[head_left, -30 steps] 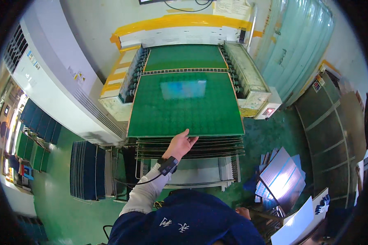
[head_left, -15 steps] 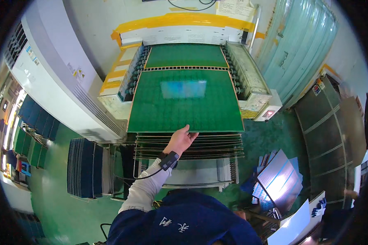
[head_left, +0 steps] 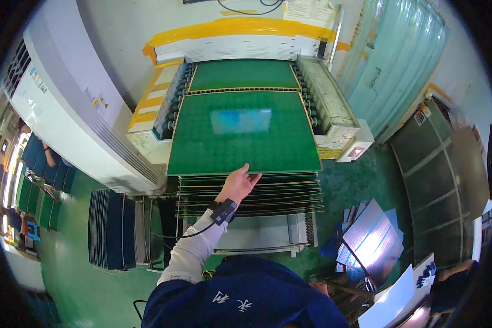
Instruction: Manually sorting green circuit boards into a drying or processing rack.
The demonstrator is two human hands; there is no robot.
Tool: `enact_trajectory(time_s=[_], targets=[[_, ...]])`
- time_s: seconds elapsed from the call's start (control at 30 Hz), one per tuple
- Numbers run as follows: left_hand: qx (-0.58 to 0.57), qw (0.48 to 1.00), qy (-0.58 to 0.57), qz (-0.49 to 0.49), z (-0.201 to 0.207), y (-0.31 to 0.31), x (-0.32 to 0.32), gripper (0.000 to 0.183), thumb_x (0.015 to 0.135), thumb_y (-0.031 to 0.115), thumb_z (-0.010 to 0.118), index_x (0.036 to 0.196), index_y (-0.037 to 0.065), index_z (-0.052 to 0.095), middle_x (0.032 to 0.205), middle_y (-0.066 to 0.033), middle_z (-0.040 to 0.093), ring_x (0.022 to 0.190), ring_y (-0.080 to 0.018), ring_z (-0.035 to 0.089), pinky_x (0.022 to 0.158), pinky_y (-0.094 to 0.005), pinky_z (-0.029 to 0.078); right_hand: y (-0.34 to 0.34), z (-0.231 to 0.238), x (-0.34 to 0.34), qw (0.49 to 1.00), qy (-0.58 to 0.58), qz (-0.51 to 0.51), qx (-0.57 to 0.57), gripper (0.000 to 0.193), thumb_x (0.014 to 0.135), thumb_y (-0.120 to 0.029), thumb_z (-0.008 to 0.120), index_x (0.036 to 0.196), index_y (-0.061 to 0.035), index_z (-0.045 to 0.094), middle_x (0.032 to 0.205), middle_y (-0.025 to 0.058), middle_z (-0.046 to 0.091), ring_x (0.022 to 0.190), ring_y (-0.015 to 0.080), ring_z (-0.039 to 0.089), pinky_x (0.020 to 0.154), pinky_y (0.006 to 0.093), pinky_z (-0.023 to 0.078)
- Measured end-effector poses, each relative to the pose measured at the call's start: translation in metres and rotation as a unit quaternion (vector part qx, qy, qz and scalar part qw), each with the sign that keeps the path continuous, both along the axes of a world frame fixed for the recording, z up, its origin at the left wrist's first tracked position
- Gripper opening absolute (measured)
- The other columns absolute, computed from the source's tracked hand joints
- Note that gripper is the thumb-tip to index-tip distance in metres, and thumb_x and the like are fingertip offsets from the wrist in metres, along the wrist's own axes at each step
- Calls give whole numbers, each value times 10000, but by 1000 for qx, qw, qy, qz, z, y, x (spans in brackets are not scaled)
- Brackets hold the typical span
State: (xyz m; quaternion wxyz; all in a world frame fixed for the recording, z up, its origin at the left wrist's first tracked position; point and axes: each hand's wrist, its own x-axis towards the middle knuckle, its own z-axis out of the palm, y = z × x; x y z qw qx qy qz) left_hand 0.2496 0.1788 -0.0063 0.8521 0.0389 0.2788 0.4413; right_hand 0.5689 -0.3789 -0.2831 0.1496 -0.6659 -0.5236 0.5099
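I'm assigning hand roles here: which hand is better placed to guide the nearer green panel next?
Left, probably: the left hand is at the near edge of the nearer green panel, its thumb over the top. The right hand sits low, well back from that panel and only partly visible.

The front panel (head_left: 245,146) is green with a bluish reflection (head_left: 240,121). The tape (head_left: 240,28) is yellow, the sleeve (head_left: 188,256) whitish.

Near panel (head_left: 246,142) before far panel (head_left: 246,74) on roller conveyor (head_left: 310,109), cabinet (head_left: 74,104) left, sheets (head_left: 372,240) right
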Motion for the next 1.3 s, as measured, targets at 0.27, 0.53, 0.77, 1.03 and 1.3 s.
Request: enact_trajectory(time_s=[0.27, 0.53, 0.77, 1.03, 1.3], targets=[[29, 999, -13, -9, -2, 10, -6, 184, 961, 128, 574, 1097, 44, 483, 1152, -129, 525, 1042, -301, 553, 971, -464, 498, 18, 32, -20, 997, 30, -27, -67, 448, 930, -271, 386, 1154, 85, 538, 1124, 305, 578, 971, 514, 591, 818, 635, 484], [25, 1000, -11, 11, 6, 12, -8, 177, 961, 137, 577, 1077, 35, 491, 1121, -154, 532, 1021, -296, 527, 967, -437, 493, 34, 68, -32, 997, -35, -68, -29, 218, 927, -185, 541, 1040, -6, 594, 885, 139, 647, 779, 320, 663, 685, 487, 542], [37, 999, -11, -10, -8, 26, 2, 176, 974, 143, 558, 1110, 51, 495, 1152, -135, 548, 1031, -293, 557, 958, -441, 496, 7, -2, -13, 979, -187, 21, -73, 298, 905, -365, 516, 920, -95, 641, 898, 133, 683, 846, 317, 673, 720, 439, 535], [21, 1000, 4, 7, 4, 25, -3, 173, 973, 147, 557, 1096, 42, 495, 1130, -147, 558, 1018, -294, 552, 946, -440, 507, 21, 5, -16, 992, -107, -20, -58, 325, 906, -330, 529, 1007, -35, 620, 941, 167, 676, 839, 343, 671, 704, 445, 540], [30, 999, 9, -6, 2, 30, 2, 173, 981, 156, 543, 1107, 46, 501, 1142, -141, 569, 1022, -292, 563, 935, -431, 513, 5, 3, -19, 996, -51, -63, -32, 375, 908, -296, 541, 1094, 24, 598, 985, 201, 669, 833, 370, 668, 689, 450, 545]])
